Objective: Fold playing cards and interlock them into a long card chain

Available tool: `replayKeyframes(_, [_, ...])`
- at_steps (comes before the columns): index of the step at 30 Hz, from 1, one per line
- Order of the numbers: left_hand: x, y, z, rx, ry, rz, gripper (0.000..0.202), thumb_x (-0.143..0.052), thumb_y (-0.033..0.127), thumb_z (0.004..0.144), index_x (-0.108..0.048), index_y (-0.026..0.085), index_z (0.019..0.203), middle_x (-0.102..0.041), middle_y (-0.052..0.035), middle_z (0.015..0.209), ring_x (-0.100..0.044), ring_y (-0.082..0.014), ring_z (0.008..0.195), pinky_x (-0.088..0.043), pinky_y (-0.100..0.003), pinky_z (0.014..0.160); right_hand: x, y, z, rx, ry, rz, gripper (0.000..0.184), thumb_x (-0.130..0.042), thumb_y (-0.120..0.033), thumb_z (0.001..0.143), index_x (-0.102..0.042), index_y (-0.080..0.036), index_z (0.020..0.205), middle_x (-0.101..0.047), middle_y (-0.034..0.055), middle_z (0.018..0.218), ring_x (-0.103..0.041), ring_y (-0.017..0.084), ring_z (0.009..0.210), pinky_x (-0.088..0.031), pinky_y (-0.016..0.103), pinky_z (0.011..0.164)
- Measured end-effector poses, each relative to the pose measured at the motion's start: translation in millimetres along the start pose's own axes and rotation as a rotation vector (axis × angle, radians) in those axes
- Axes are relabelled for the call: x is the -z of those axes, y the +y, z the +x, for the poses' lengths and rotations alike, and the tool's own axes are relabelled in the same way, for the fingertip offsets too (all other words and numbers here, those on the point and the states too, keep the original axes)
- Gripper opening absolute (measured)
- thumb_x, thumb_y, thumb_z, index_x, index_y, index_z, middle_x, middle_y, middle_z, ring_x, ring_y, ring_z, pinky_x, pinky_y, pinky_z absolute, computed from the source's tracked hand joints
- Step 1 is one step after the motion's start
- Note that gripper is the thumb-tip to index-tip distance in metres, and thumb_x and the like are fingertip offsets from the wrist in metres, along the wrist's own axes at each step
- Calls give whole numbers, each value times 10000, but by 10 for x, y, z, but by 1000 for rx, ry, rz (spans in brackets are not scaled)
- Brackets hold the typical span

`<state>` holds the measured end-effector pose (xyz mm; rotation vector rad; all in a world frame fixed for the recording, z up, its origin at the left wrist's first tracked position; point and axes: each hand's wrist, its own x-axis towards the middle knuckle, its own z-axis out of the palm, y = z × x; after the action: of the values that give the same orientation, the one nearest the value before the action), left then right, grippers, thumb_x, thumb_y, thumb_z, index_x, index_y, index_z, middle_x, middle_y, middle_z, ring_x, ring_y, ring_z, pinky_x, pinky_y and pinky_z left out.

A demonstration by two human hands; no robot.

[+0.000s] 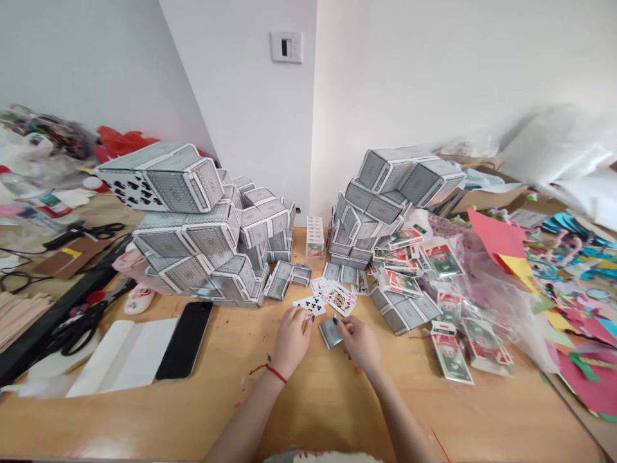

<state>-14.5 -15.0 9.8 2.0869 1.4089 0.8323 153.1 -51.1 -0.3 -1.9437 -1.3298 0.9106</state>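
Right hand has its fingertips pinched on a small grey deck, which sits mid-counter, a bit closer to the near edge. Left hand is loosely curled with its fingertips at a clubs card. I honestly can't tell if it's gripping the card or just touching it.

What could go wrong, imo: the loose face-up cards lie just beyond the deck, so a sloppy sweep could scatter them or mix them into it. The deck is only held at its edge, so it could splay open. The left pile of boxes leans out at the top, and a bump to the counter might send it down onto the phone.

Counts: one deck in hand, one phone, two big box piles (the right pile is toward the far edge too) and two pairs of scissors near the left edge. There are maybe four or five face-up cards, but they overlap too much to be sure.
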Motion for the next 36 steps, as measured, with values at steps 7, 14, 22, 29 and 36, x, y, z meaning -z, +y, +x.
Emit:
replayKeyframes(7, [-26,-203,114,-15,32,106,392,-549,136,701,-485,200,1083,-491,-76,1120,-427,-229,1081,-345,-400,918,154,61,269,66,320,-357,294,-486,-368,752,-579,-184,961,-591,84,868,-591,195,732,-382,245,563])
replayKeyframes(14, [2,-295,197,110,-67,133,429,-672,170,595,-541,193,1002,-525,-64,1000,-447,-227,980,-336,-363,859,86,151,420,67,299,-311,386,-598,-336,653,-541,-172,997,-524,111,970,-566,229,818,-411,279,629])
replayKeyframes(22, [3,-305,144,219,-53,-132,331,-567,79,636,-544,183,950,-455,-56,1011,-528,-163,866,-419,-297,784,196,222,410,-25,283,-78,217,-528,-382,664,-545,-174,602,-572,30,562,-533,176,525,-366,255,503])
replayKeyframes(29, [72,-231,147,286,60,-529,235,-476,161,733,-510,168,965,-579,-64,934,-559,-173,864,-445,-313,757,240,145,328,-82,135,248,232,-495,-383,679,-561,-165,639,-578,28,450,-511,156,404,-361,241,407])
replayKeyframes(36, [114,-86,204,362,12,-736,462,-608,228,654,-445,169,1082,-575,-24,833,-582,-137,724,-469,-256,640,84,-226,143,-9,-317,529,296,-590,-422,634,-578,-149,749,-545,-31,445,-496,112,385,-395,220,406])
